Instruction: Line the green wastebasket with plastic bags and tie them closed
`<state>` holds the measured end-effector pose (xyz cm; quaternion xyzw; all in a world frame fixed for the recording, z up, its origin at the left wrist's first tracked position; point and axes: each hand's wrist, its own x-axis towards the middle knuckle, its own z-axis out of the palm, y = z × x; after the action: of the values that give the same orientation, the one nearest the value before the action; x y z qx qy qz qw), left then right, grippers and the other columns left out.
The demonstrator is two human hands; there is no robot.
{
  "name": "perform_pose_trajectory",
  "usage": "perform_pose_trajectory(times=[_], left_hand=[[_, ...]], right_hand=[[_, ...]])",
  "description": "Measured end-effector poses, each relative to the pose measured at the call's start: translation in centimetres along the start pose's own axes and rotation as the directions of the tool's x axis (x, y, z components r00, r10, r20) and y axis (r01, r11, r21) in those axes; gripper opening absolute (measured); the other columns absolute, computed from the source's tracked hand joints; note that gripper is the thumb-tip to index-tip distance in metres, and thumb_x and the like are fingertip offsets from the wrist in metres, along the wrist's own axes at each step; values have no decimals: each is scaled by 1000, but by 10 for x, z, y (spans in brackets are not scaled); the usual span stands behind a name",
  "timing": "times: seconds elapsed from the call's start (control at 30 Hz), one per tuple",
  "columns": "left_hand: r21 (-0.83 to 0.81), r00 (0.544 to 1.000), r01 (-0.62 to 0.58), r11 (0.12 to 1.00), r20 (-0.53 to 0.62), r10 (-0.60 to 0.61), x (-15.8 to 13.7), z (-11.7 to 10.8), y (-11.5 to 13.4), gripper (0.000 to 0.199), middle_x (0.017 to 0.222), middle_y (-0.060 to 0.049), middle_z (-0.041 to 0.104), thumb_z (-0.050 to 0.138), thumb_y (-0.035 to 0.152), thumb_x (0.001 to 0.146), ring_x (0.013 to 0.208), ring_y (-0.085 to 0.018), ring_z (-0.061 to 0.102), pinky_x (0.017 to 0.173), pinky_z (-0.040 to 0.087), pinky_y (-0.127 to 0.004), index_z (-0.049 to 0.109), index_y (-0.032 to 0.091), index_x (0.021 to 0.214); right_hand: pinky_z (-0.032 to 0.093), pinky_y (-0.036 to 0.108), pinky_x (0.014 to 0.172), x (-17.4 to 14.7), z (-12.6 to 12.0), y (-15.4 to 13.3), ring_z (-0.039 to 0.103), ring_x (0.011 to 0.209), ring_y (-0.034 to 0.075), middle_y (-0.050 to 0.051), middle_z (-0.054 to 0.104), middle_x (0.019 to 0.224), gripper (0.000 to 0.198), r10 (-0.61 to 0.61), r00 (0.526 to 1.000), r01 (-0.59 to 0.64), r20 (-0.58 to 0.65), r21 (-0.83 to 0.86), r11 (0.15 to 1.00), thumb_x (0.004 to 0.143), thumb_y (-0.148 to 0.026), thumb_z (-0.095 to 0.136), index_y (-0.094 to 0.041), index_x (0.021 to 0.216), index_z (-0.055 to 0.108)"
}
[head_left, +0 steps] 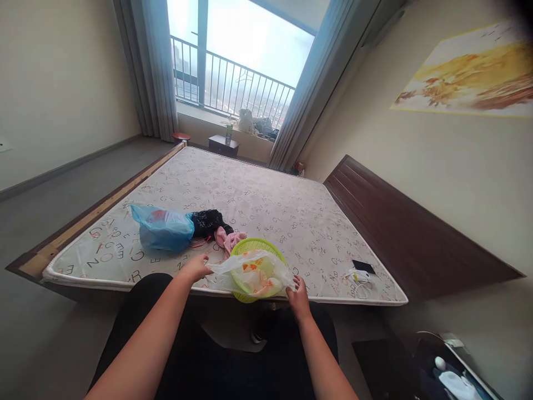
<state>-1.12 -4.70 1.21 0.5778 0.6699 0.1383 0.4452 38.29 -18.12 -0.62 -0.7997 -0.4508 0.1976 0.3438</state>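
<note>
A thin white plastic bag point(275, 266) with orange print is stretched between my two hands. My left hand point(195, 269) pinches its left edge, and my right hand point(298, 297) grips the right edge. Right behind and under the bag, a lime-green plastic basket point(252, 244) sits at the mattress edge, partly seen through the film. Beside the basket lies a crumpled pink cloth point(230, 240). Farther left are a black lacy garment point(207, 222) and a full, translucent blue plastic bag point(164, 229).
The bare mattress point(258, 194) has a printed letter pattern and a wooden frame. A dark phone point(363, 267) and a white cable point(361, 288) lie at its right. The dark headboard point(400, 222) stands along the right wall. A small nightstand point(224, 146) is by the window.
</note>
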Motion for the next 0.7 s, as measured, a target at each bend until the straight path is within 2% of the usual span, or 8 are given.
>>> perform_pose_trajectory(times=[0.1,0.2,0.3,0.4,0.5,0.57,0.63,0.7], left_hand=[[14,993,-55,998,103,53,-6,0,-4,84,92,-8,76,88,30,50,86,-28,71,75,50,-29,63,14,129],[-103,966,-158,982,192,176,-12,-2,0,101,119,-14,73,90,31,48,105,-29,70,88,51,-31,56,17,142],[-231,916,-258,938,250,314,-20,-1,8,110,139,-16,63,89,32,53,117,-29,66,95,52,-34,46,21,153],[-295,869,-368,882,229,439,-24,4,18,93,145,-13,61,85,35,64,126,-30,62,104,49,-36,52,24,150],[-219,859,-466,857,121,498,-22,11,28,49,132,-9,71,76,34,73,123,-30,63,108,45,-36,74,22,121],[-172,872,-470,866,63,485,-18,15,32,29,118,-9,76,70,34,78,114,-30,67,103,47,-36,78,20,102],[-166,906,-416,894,15,424,-11,21,34,27,105,-10,77,64,38,83,102,-29,69,94,51,-37,76,17,97],[-189,945,-325,926,-36,325,-4,29,33,29,96,-10,76,58,38,87,91,-26,69,84,52,-35,72,15,98]], right_hand=[[39,46,114,-9,-3,-8,48,138,34,23,51,148,72,-60,993,50,-97,-109,993,77,-31,54,-13,146,42],[27,55,119,-23,-4,-16,35,148,36,22,41,157,71,-201,971,163,-128,-257,952,85,-36,50,-14,152,35],[15,64,120,-30,0,-26,24,154,37,20,39,160,64,-351,929,280,-115,-402,872,92,-39,48,-17,151,39],[15,65,119,-20,7,-39,27,152,37,18,42,159,53,-354,934,287,-49,-487,825,94,-39,51,-21,144,52],[27,57,117,2,14,-53,35,148,36,17,45,157,35,-295,955,269,27,-497,825,97,-35,49,-20,121,69],[35,47,114,17,18,-61,43,144,34,20,51,152,35,-277,958,280,75,-457,844,99,-31,42,-17,103,73],[43,39,104,30,19,-68,57,129,31,22,63,136,39,-237,965,262,112,-405,876,101,-30,36,-16,97,72],[47,35,88,40,18,-74,68,106,28,18,73,112,42,-152,983,180,103,-365,913,103,-33,31,-18,100,70]])
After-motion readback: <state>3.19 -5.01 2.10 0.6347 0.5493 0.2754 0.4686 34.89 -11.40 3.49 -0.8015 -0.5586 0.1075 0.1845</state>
